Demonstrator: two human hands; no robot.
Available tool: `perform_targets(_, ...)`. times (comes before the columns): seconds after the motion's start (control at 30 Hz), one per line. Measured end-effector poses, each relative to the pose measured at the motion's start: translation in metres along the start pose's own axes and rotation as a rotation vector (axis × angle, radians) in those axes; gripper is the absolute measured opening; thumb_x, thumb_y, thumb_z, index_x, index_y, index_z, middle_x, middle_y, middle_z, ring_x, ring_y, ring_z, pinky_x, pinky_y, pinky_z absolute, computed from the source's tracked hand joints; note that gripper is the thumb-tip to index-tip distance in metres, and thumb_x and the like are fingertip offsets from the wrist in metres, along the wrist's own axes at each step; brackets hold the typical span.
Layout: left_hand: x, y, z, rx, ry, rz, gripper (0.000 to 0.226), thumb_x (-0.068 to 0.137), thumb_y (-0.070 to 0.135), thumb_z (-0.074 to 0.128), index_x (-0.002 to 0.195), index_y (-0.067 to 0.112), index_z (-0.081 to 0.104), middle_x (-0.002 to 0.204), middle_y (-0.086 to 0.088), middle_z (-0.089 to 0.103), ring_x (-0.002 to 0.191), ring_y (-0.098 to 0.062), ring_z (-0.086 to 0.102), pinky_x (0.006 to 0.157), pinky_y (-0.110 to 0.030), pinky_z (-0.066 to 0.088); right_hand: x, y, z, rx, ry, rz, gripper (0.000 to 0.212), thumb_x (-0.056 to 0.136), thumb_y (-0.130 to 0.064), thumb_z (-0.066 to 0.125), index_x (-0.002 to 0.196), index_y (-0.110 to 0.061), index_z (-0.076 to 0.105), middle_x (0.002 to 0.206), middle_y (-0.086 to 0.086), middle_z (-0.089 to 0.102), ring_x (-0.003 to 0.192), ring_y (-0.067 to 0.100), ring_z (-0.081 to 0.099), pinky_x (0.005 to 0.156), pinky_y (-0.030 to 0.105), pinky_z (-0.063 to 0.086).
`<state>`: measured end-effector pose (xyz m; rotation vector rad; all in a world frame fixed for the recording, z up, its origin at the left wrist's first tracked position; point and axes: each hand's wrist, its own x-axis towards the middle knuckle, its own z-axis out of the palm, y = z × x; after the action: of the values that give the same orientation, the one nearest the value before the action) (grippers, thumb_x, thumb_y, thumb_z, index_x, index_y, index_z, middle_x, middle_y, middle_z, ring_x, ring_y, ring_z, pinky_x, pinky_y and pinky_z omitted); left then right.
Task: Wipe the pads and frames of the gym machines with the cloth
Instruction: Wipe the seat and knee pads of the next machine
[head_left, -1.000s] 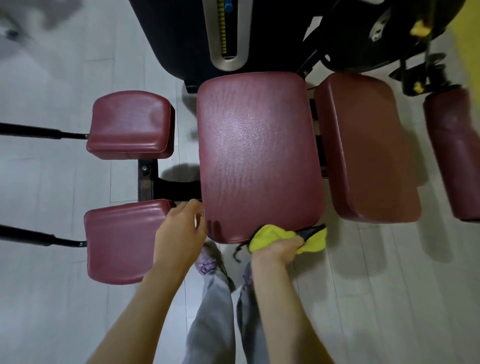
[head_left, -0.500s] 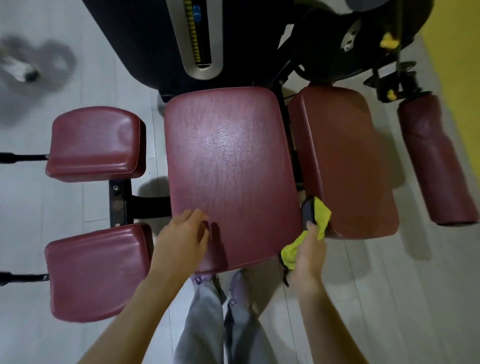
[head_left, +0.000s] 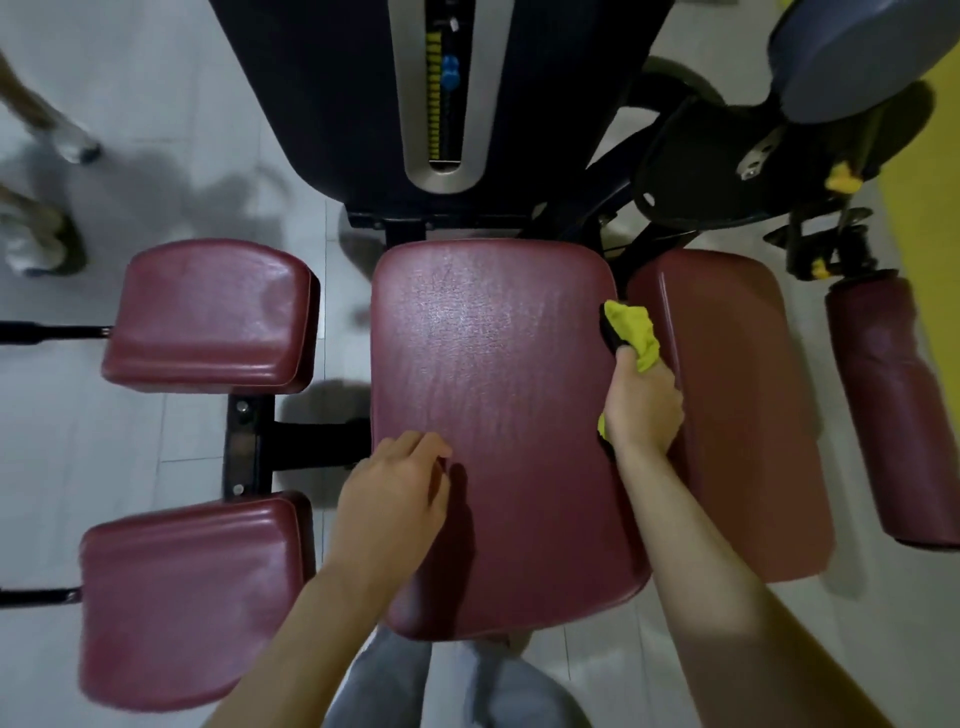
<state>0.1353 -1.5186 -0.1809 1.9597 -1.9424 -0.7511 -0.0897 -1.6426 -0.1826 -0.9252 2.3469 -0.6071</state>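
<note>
Cloth (head_left: 635, 332) gripped in right hand (head_left: 644, 410), 3 o'clock edge of seat (head_left: 493, 364) — edge runs 12 to 6; left hand (head_left: 395, 493) relaxed, empty, at 8.

text: none legible | weight-stack strip (head_left: 443, 88): markings perhaps numbers, blurred

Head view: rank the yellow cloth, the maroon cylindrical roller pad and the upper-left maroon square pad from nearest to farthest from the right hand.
1. The yellow cloth: gripped in the right hand.
2. The maroon cylindrical roller pad: far right.
3. The upper-left maroon square pad: left, across the large maroon central seat pad.
</note>
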Motion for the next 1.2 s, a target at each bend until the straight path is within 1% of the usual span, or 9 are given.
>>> perform_targets(0.17, 0.009, 0.010, 0.004, 0.037, 0.041, -0.009, 0.022, 0.088, 0.027, 0.048, 0.097, 0.021, 0.066, 0.087, 0.006, 0.062, 0.078, -0.024, 0.061, 0.056, -0.038, 0.050, 0.002, 0.016, -0.013, 0.203, 0.133, -0.079, 0.035, 0.088, -0.038, 0.052, 0.101, -0.016, 0.076, 0.093, 0.005, 0.074, 0.092, 0.030, 0.068, 0.087, 0.042, 0.053)
perform_targets(0.33, 0.018, 0.037, 0.033, 0.047, 0.043, -0.044, 0.033, 0.092, 0.035, 0.036, 0.100, 0.021, 0.064, 0.094, 0.004, 0.062, 0.084, -0.025, 0.060, 0.063, -0.042, 0.054, 0.047, 0.031, -0.086, 0.551, 0.220, -0.144, 0.026, 0.096, -0.010, 0.053, 0.082, -0.025, 0.069, 0.073, -0.015, 0.066, 0.062, -0.007, 0.062, 0.063, 0.021, 0.049)
perform_targets(0.47, 0.023, 0.086, 0.061, 0.067, 0.070, -0.082, 0.034, 0.091, 0.033, 0.037, 0.100, 0.019, 0.066, 0.097, 0.003, 0.062, 0.088, -0.026, 0.061, 0.065, -0.042, 0.054, 0.087, 0.044, -0.132, 0.641, 0.143, -0.373, 0.031, 0.098, -0.005, 0.052, 0.095, -0.032, 0.069, 0.081, -0.030, 0.071, 0.083, -0.012, 0.067, 0.073, 0.011, 0.050)
perform_targets(0.53, 0.025, 0.115, 0.073, 0.062, 0.089, -0.124, 0.030, 0.091, 0.031, 0.039, 0.103, 0.020, 0.064, 0.097, 0.003, 0.062, 0.088, -0.026, 0.061, 0.065, -0.041, 0.054, 0.110, 0.063, -0.140, 0.582, 0.090, -0.438, 0.020, 0.090, -0.017, 0.056, 0.098, -0.027, 0.071, 0.084, -0.025, 0.072, 0.085, -0.006, 0.067, 0.074, 0.025, 0.053)
perform_targets(0.67, 0.033, 0.164, 0.089, 0.064, 0.144, -0.179, 0.022, 0.094, 0.019, 0.050, 0.113, 0.020, 0.062, 0.103, 0.002, 0.066, 0.093, -0.026, 0.062, 0.068, -0.039, 0.055, 0.136, 0.096, -0.131, 0.275, -0.295, -0.764, 0.045, 0.080, -0.030, 0.054, 0.122, -0.018, 0.067, 0.109, -0.011, 0.069, 0.103, 0.011, 0.065, 0.086, 0.032, 0.050)
perform_targets(0.73, 0.035, 0.177, 0.094, 0.079, 0.159, -0.225, 0.022, 0.093, 0.020, 0.054, 0.114, 0.020, 0.062, 0.103, 0.002, 0.065, 0.094, -0.027, 0.060, 0.069, -0.040, 0.053, 0.133, 0.116, -0.116, -0.002, -0.546, -1.077, 0.055, 0.086, -0.034, 0.057, 0.140, -0.022, 0.058, 0.144, -0.015, 0.053, 0.138, 0.011, 0.046, 0.111, 0.038, 0.041)
perform_targets(0.8, 0.035, 0.183, 0.097, 0.086, 0.166, -0.273, 0.024, 0.091, 0.025, 0.050, 0.112, 0.021, 0.061, 0.100, 0.002, 0.063, 0.094, -0.028, 0.058, 0.067, -0.040, 0.052, 0.124, 0.138, -0.101, -0.349, -0.585, -1.332, 0.058, 0.086, -0.041, 0.056, 0.142, -0.027, 0.057, 0.164, -0.009, 0.035, 0.157, 0.021, 0.020, 0.122, 0.057, 0.026)
perform_targets(0.97, 0.039, 0.200, 0.104, 0.102, 0.159, -0.320, 0.018, 0.092, 0.025, 0.052, 0.107, 0.021, 0.060, 0.095, 0.002, 0.060, 0.091, -0.027, 0.057, 0.063, -0.038, 0.048, 0.110, 0.161, -0.104, -0.573, -0.648, -1.491, 0.047, 0.085, -0.053, 0.064, 0.124, -0.026, 0.067, 0.151, -0.002, 0.051, 0.156, 0.028, 0.023, 0.121, 0.066, 0.021)
perform_targets(1.2, 0.042, 0.192, 0.111, 0.061, 0.224, -0.314, 0.026, 0.094, 0.026, 0.042, 0.109, 0.020, 0.062, 0.097, 0.003, 0.058, 0.089, -0.025, 0.057, 0.066, -0.040, 0.050, 0.171, 0.102, -0.073, -0.618, -0.674, -1.981, 0.043, 0.082, -0.060, 0.060, 0.104, -0.025, 0.073, 0.106, -0.002, 0.068, 0.124, 0.027, 0.059, 0.122, 0.062, 0.022)
